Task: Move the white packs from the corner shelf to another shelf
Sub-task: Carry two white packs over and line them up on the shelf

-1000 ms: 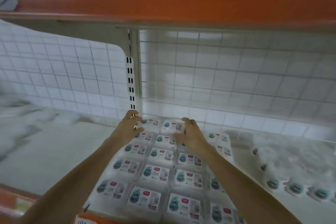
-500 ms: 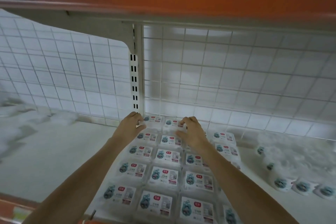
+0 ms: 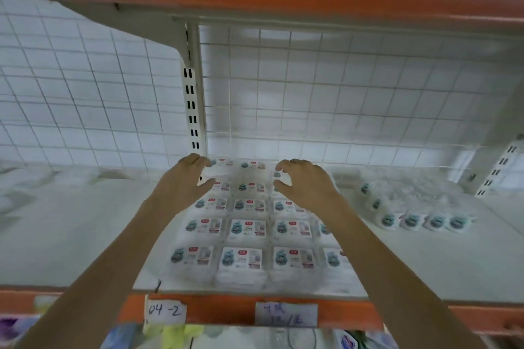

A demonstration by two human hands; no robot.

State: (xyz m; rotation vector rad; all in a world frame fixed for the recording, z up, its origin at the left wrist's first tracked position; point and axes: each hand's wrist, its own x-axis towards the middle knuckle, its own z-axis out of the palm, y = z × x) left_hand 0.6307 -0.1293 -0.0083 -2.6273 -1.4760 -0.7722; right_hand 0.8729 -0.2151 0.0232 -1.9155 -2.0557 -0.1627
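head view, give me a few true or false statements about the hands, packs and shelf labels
1. Both hands, left and right, reach to the back rows of the packs. True.
2. The left hand has lifted a pack clear of the shelf. False: no pack is raised.
3. The label on the shelf edge reads 04-2. True.
4. The packs stand upright in one row. False: they lie flat in a grid.

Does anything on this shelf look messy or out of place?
Mostly tidy: the white packs lie in a neat grid. To their right, a loose row of packs lies on its side, curving and uneven, against a rumpled heap at the back.
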